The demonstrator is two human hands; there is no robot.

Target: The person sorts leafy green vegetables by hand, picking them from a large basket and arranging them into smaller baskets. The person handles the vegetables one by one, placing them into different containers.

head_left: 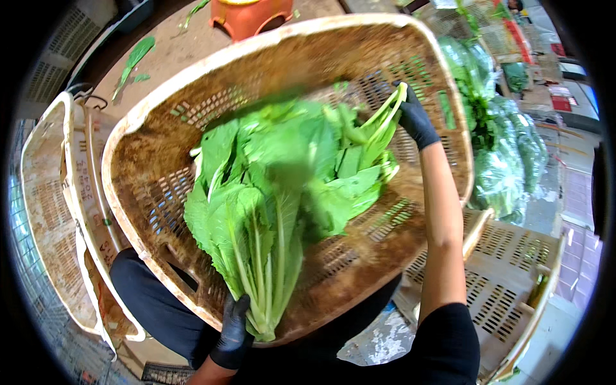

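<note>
A large dirt-stained plastic basket (378,250) rests tilted over my lap, with a pile of leafy greens (269,138) in it. My left hand (236,326), in a black glove, closes at the pale stem base of a big bunch of leafy greens (256,256) by the basket's near edge. Inside the far right side, my right hand (417,115), gloved in black too, grips the pale stalks of another leafy green (385,122). Its leaves reach back toward the pile. A dark blurred patch hides part of the middle of the pile.
An empty-looking worn crate (54,212) stands at left. Clear plastic bags of greens (504,154) lie at far right, above a slotted pale crate (507,269). An orange stool (247,19) stands beyond the basket, and a loose leaf (135,61) lies on the floor.
</note>
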